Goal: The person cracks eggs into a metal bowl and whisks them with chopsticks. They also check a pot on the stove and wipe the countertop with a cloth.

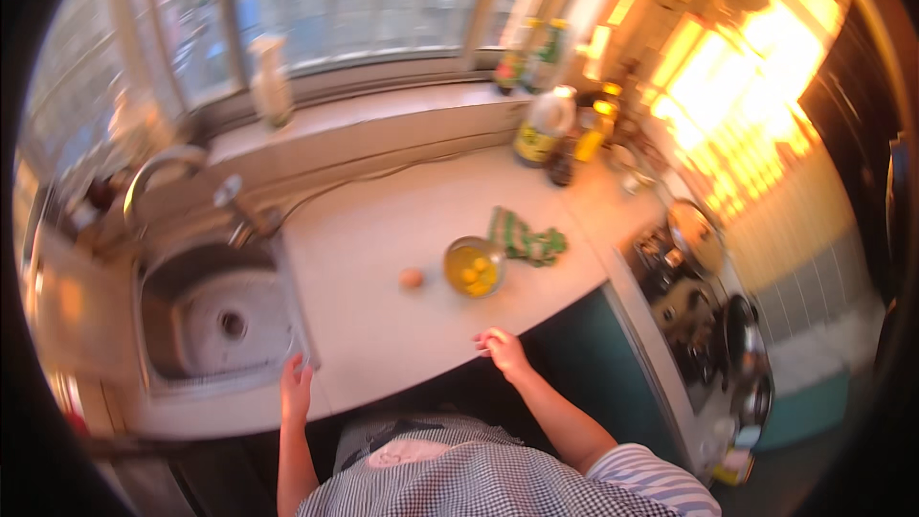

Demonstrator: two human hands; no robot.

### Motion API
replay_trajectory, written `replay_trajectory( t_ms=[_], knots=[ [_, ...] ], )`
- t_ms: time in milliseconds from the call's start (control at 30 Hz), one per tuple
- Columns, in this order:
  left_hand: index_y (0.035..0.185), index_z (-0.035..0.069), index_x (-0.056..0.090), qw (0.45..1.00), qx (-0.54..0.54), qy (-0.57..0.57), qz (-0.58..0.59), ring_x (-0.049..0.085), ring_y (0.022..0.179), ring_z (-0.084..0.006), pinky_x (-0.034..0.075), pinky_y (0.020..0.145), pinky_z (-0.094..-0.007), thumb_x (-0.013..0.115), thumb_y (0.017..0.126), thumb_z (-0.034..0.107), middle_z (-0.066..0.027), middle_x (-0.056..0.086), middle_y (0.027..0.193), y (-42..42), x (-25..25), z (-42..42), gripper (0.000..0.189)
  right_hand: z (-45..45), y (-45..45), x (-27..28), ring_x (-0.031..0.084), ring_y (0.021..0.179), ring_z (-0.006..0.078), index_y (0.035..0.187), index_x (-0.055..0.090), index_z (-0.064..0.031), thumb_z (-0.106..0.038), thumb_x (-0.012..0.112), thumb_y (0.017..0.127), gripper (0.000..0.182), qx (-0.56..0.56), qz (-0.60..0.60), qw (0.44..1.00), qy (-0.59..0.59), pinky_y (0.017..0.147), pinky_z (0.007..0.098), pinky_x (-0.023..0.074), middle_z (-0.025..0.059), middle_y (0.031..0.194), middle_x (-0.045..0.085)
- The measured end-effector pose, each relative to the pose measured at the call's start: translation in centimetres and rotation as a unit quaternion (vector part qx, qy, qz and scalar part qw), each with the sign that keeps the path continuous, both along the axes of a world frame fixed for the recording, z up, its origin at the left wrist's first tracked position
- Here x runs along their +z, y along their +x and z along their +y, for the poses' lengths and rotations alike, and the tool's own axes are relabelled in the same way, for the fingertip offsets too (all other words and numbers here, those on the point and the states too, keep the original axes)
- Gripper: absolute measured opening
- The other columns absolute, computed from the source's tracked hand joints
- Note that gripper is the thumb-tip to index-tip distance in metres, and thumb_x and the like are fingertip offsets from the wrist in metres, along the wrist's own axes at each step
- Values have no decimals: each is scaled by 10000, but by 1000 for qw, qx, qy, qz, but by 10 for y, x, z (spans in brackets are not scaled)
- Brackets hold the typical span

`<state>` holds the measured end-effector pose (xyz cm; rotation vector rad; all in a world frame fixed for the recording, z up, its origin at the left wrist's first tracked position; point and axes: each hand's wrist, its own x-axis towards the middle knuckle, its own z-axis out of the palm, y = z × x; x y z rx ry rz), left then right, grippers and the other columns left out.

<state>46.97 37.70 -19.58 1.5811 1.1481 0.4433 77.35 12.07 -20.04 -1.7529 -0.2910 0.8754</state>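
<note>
My left hand (pixel 295 389) hovers by the front right corner of the stainless steel sink (pixel 305 330), its fingers apart and nothing visible in them. My right hand (pixel 501 352) is over the front edge of the pale countertop (pixel 380 345), fingers loosely bent with small gaps, and appears to hold nothing. Beyond it stands a metal bowl (pixel 500 256) containing several raw egg yolks (pixel 479 274) in egg white. One whole brown egg (pixel 411 278) lies on the counter left of the bowl. A crumpled green-and-white striped cloth (pixel 528 237) touches or nearly touches the bowl's right side.
A faucet (pixel 248 219) rises behind the sink. Bottles (pixel 547 126) stand in the back right corner. At right is a gas stove (pixel 678 309) with a pan lid (pixel 693 235) and pans (pixel 743 334). A vase (pixel 271 82) stands on the windowsill; a cord (pixel 344 183) runs along the wall.
</note>
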Motion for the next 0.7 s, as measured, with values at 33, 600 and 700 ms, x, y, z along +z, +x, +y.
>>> replay_trajectory(
  t_ms=[33,600,700],
  knots=[
    [1152,2,464,1000,-19,-10,-18,521,932,-178,423,793,-298,519,830,169,-121,520,1109,10,-14,6,367,7,-3,11,563,779,145,780,524,-68,-85,399,826,135,-9,0,1000,6,653,266,448,80,934,589],
    [1161,40,420,929,-199,300,88,389,1072,-398,334,900,-446,630,723,177,-246,387,1185,147,-30,6,505,-51,33,-4,570,704,140,1047,450,-30,-120,448,870,199,-110,-33,992,55,608,245,465,110,902,597],
    [1186,25,390,936,-117,317,95,382,1081,-403,326,912,-446,622,733,182,-250,387,1188,133,-17,29,533,-29,56,-4,563,694,135,1037,461,-29,-145,438,882,195,-67,-47,994,70,604,234,457,110,878,594]
  ],
)
